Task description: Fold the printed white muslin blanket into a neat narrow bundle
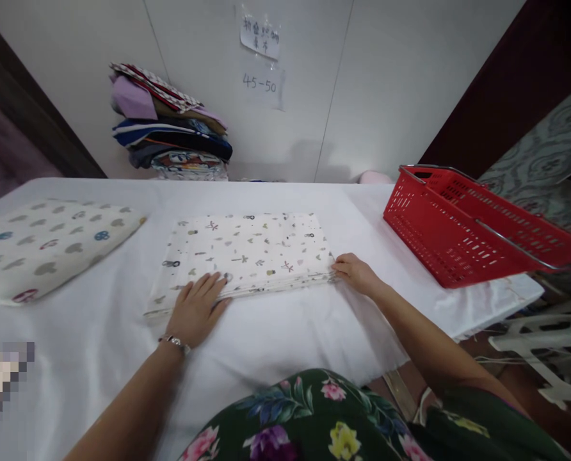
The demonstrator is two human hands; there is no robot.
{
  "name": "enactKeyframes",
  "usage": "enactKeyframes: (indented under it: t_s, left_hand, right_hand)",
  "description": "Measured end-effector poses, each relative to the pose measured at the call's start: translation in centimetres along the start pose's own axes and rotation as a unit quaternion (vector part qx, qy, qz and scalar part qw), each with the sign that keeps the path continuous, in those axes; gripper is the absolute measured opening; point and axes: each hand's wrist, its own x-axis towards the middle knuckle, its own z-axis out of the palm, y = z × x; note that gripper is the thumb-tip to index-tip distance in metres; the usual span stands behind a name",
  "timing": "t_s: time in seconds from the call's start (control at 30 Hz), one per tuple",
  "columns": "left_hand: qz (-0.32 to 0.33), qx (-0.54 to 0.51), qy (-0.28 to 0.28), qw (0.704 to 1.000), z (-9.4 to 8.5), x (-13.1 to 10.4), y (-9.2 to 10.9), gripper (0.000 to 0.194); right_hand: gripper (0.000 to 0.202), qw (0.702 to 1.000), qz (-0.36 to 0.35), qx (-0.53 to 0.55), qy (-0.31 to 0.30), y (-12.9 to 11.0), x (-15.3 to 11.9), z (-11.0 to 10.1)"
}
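Observation:
In front of me lies a folded white cloth [251, 250] with small printed figures and leaves, its layers showing along the near edge. My left hand [199, 307] rests on its near left part, fingers stretched out over the top and the thumb apart at the near edge. At the near right corner, my right hand [355, 272] pinches the layers between thumb and fingers. A bracelet [175, 343] is on my left wrist.
Another folded cloth [55, 250] with grey hearts lies at the left on the white-covered table [285, 339]. A red basket [439, 237] stands at the right. Behind the table rises a stack of folded fabrics [170, 121]. A white stool [545, 346] is below right.

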Motion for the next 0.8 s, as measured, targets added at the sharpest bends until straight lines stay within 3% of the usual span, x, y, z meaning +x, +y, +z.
enactKeyframes:
  t_s: [0.3, 0.5, 0.8]
  left_hand:
    - [-0.002, 0.004, -0.006, 1.000, -0.2, 0.0, 0.1, 0.053]
    - [0.001, -0.009, 0.004, 1.000, -0.3, -0.1, 0.1, 0.053]
    - [0.000, -0.017, 0.006, 1.000, -0.1, -0.1, 0.0, 0.052]
  right_hand:
    - [0.021, 0.996, -0.031, -0.019, -0.077, -0.5, 1.7, -1.4]
    - [0.025, 0.999, -0.033, 0.012, 0.010, -0.2, 0.4, -1.1]
    - [0.024, 0.998, -0.052, -0.016, -0.002, -0.4, -0.4, -0.6]
